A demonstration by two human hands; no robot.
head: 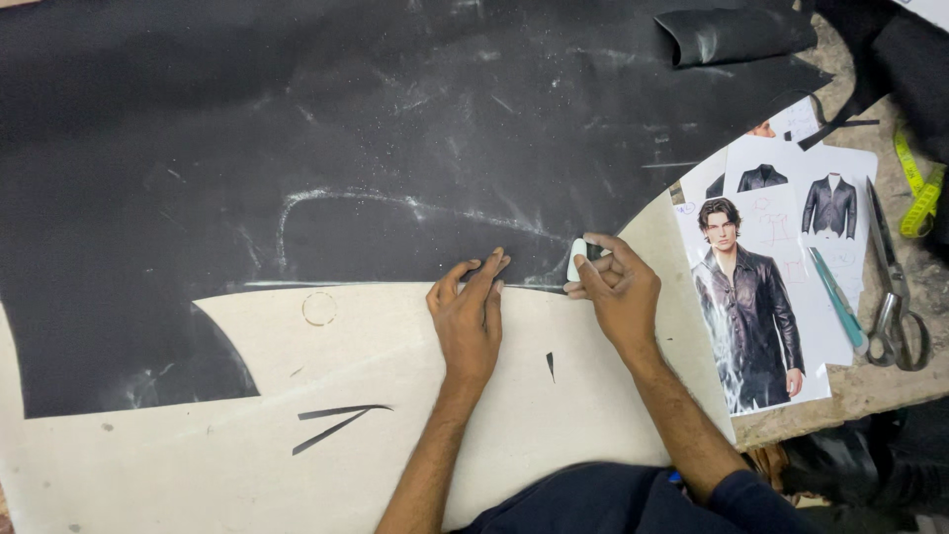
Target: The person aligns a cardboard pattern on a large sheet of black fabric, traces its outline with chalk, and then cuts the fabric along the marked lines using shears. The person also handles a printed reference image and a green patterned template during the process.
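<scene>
A large sheet of black leather (395, 119) covers most of the work surface, marked with white chalk lines (326, 198). My left hand (468, 316) lies flat, fingers pressing on the leather's lower edge where it meets the pale board (247, 445). My right hand (615, 287) pinches a small white piece of tailor's chalk (576, 259) against the leather edge, just right of my left hand.
Printed sheets with pictures of black leather jackets (761, 297) lie at the right. A teal-handled tool (838, 302) and metal scissors (895, 297) rest beside them. A yellow measuring tape (917, 188) and a folded leather scrap (736, 35) lie at upper right. Thin black offcuts (336, 420) sit on the board.
</scene>
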